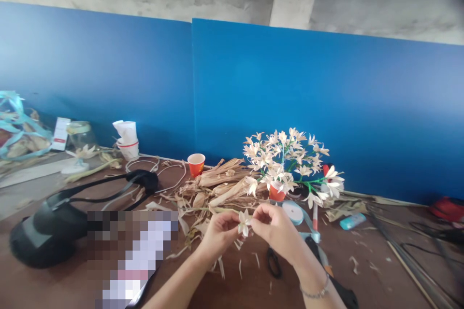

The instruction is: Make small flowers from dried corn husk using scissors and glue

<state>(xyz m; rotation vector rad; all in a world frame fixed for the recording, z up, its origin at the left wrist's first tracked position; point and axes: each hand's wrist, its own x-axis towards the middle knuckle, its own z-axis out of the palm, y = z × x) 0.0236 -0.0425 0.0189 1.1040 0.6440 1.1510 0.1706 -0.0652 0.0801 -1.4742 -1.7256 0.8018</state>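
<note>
Between my two hands is a small pale flower [244, 223] with pointed petals, held above the table. My left hand [222, 231] pinches it from the left, low down near its base. From the right, the fingertips of my right hand [275, 229] close on a petal at the flower's edge. Just behind stands a bunch of similar cream flowers [284, 157] on green stems, in a red paper cup [277, 194]. Dried corn husks [224, 186] lie heaped beyond my left hand. Black-handled scissors [273, 263] rest under my right forearm.
A roll of light blue ribbon [293, 212] lies behind my right hand. Another red paper cup [196, 165] stands near the blue partition [308, 96]. At left are a black strapped object [47, 231] and a phone-like item, pixelated. Husk scraps [354, 264] litter the brown table [384, 280].
</note>
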